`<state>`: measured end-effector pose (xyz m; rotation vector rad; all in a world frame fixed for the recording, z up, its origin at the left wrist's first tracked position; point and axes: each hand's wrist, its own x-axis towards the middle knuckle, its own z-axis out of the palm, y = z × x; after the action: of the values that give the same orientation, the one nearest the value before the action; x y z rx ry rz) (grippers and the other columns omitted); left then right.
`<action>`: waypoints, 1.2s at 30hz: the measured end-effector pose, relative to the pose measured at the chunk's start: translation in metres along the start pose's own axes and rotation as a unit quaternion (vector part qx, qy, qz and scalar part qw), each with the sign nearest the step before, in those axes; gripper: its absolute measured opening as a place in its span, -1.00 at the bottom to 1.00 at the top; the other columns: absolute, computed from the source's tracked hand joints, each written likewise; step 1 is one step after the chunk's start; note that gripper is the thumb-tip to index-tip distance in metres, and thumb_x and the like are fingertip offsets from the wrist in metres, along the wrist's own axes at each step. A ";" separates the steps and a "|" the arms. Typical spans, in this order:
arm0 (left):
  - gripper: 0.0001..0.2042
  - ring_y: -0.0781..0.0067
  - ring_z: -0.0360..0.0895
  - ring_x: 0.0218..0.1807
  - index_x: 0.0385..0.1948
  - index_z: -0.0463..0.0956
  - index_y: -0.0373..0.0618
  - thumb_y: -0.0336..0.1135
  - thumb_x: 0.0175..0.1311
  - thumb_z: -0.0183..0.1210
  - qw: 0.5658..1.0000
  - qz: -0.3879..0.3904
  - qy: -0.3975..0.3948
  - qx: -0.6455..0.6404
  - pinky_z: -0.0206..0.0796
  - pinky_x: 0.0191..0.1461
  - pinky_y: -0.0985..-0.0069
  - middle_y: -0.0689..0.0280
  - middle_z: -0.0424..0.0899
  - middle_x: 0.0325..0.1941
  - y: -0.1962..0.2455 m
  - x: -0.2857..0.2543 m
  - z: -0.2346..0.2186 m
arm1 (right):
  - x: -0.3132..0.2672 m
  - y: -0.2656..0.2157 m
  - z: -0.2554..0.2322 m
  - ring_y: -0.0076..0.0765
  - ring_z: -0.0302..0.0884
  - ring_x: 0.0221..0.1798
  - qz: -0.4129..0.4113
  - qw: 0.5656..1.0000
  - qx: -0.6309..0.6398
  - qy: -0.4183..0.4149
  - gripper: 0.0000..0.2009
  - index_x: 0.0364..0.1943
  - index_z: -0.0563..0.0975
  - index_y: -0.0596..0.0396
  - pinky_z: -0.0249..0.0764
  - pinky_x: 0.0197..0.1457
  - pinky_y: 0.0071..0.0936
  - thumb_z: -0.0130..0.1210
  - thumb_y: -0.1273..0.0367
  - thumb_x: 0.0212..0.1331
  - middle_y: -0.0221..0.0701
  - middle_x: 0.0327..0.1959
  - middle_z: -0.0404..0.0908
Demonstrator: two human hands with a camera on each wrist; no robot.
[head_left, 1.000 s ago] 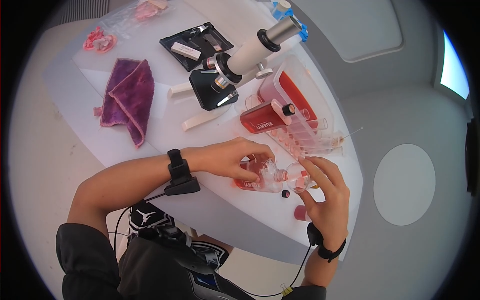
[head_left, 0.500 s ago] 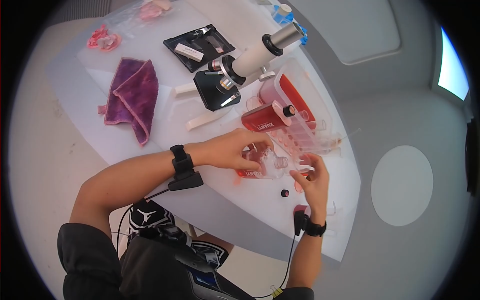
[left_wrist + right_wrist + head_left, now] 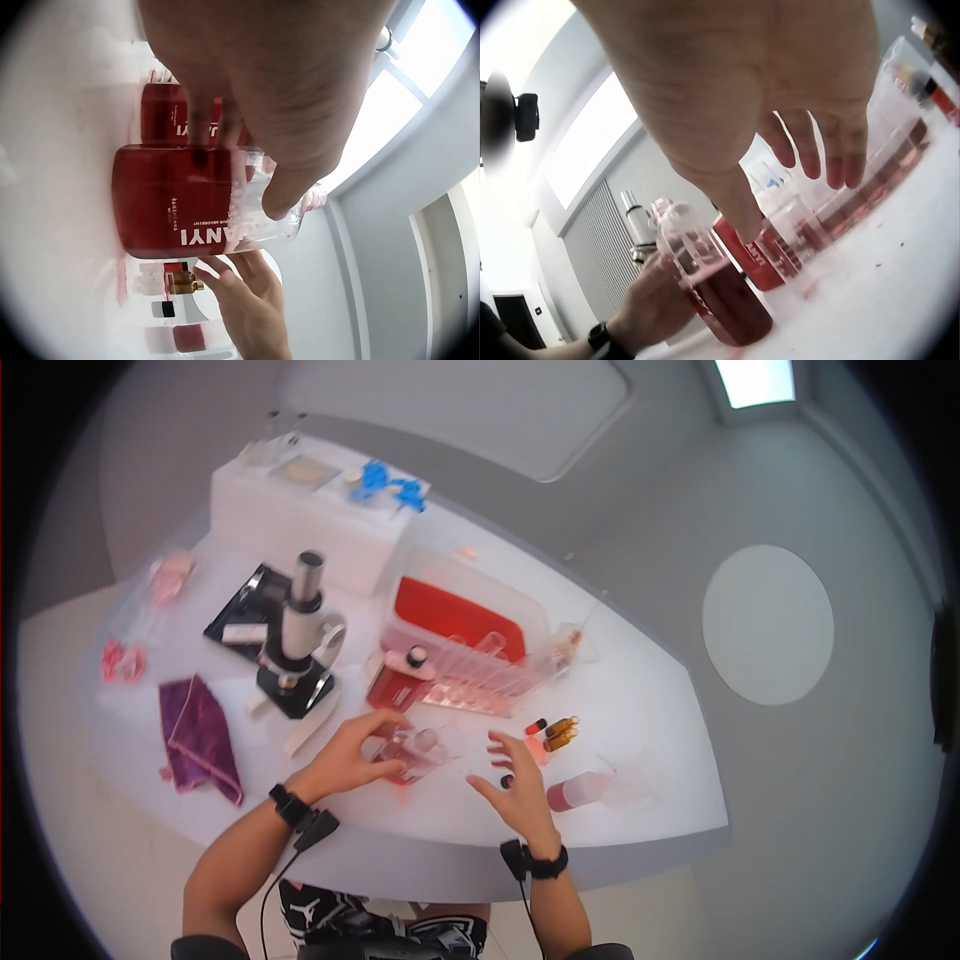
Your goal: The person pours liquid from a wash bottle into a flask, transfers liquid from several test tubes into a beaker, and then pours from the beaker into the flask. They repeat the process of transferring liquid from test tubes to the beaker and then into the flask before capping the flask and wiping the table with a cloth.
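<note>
My left hand (image 3: 360,755) grips a clear, uncapped bottle (image 3: 176,195) around its sides, thumb across the upper part. Red liquid fills its lower part, and white lettering shows on its front. It stands upright on the white table. My right hand (image 3: 515,785) hovers to the right of this bottle, fingers spread and slightly bent, with nothing held. A small dark cap (image 3: 508,782) lies close beneath it, partly covered. Just past its fingers are a pinkish item (image 3: 538,750), a red-and-black piece (image 3: 536,727) and small amber vials (image 3: 562,732).
Behind the held bottle stand a capped red bottle (image 3: 393,688), a rack of tubes (image 3: 480,702) and a clear tub (image 3: 540,622) holding red liquid. A microscope (image 3: 298,630) and purple cloth (image 3: 200,735) are left. A pink-bottomed vessel (image 3: 575,792) lies right.
My right hand has let go of the round clear glass it held by the bottle's mouth and drawn back. The left hand keeps its grip. The head view has swung right and up.
</note>
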<state>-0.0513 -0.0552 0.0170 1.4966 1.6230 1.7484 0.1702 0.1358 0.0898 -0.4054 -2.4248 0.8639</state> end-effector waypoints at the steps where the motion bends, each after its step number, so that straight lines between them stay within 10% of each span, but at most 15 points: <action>1: -0.45 0.24 0.70 0.09 0.19 0.54 -0.18 -0.34 0.12 0.52 1.000 -0.015 0.007 -0.004 0.49 0.30 0.33 0.19 0.73 0.10 0.000 0.000 0.000 | -0.014 -0.007 -0.019 -0.27 0.69 0.01 0.004 1.000 -0.002 0.020 -0.46 0.24 0.53 0.17 0.60 0.08 -0.41 0.45 0.50 0.13 -0.26 -0.03 0.67; 5: -0.47 0.33 0.68 0.16 0.19 0.54 -0.19 -0.39 0.15 0.51 0.999 -0.030 -0.002 -0.030 0.47 0.33 0.33 0.19 0.73 0.12 -0.001 0.001 0.000 | -0.102 0.038 -0.069 -0.34 0.68 -0.07 0.123 0.950 0.085 0.275 -0.60 0.11 0.57 0.21 0.58 0.02 -0.43 0.37 0.56 0.17 -0.30 -0.06 0.67; 9: -0.46 0.37 0.65 0.22 0.21 0.49 -0.20 -0.48 0.17 0.48 0.996 -0.046 -0.011 -0.077 0.45 0.38 0.31 0.20 0.70 0.16 -0.006 -0.001 0.005 | -0.135 0.065 -0.089 -0.37 0.64 0.09 0.220 0.905 0.088 0.352 -0.59 0.13 0.51 0.16 0.58 0.14 -0.40 0.35 0.56 0.19 -0.31 0.03 0.63; 22: -0.48 0.33 0.58 0.31 0.23 0.44 -0.19 -0.61 0.23 0.41 0.991 -0.044 -0.054 -0.115 0.42 0.44 0.29 0.19 0.60 0.28 -0.010 0.004 0.010 | -0.080 0.164 -0.079 -0.13 0.56 0.29 0.180 0.953 0.100 0.221 -0.18 0.34 0.39 0.17 0.51 0.33 -0.23 0.58 0.33 -0.06 -0.12 0.21 0.56; 33: -0.52 0.42 0.63 0.22 0.15 0.49 -0.19 -0.54 0.22 0.47 0.992 -0.060 -0.083 -0.080 0.45 0.39 0.36 0.28 0.65 0.14 0.006 0.014 0.014 | -0.064 0.078 -0.088 -0.40 0.62 0.05 0.110 0.879 0.383 0.262 -0.46 0.14 0.49 0.13 0.59 0.14 -0.36 0.52 0.36 0.10 -0.38 -0.04 0.64; 36: -0.50 0.43 0.63 0.22 0.16 0.50 -0.18 -0.51 0.19 0.50 0.993 -0.042 -0.066 -0.090 0.47 0.37 0.37 0.29 0.65 0.15 -0.004 0.010 0.015 | -0.059 0.063 -0.077 -0.44 0.64 0.08 0.123 0.885 0.439 0.093 -0.53 0.12 0.56 0.14 0.56 0.21 -0.39 0.48 0.36 0.15 -0.41 -0.03 0.68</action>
<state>-0.0443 -0.0381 0.0149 1.4073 1.4033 1.6652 0.2681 0.1954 0.0766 -0.4058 -1.5868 1.8067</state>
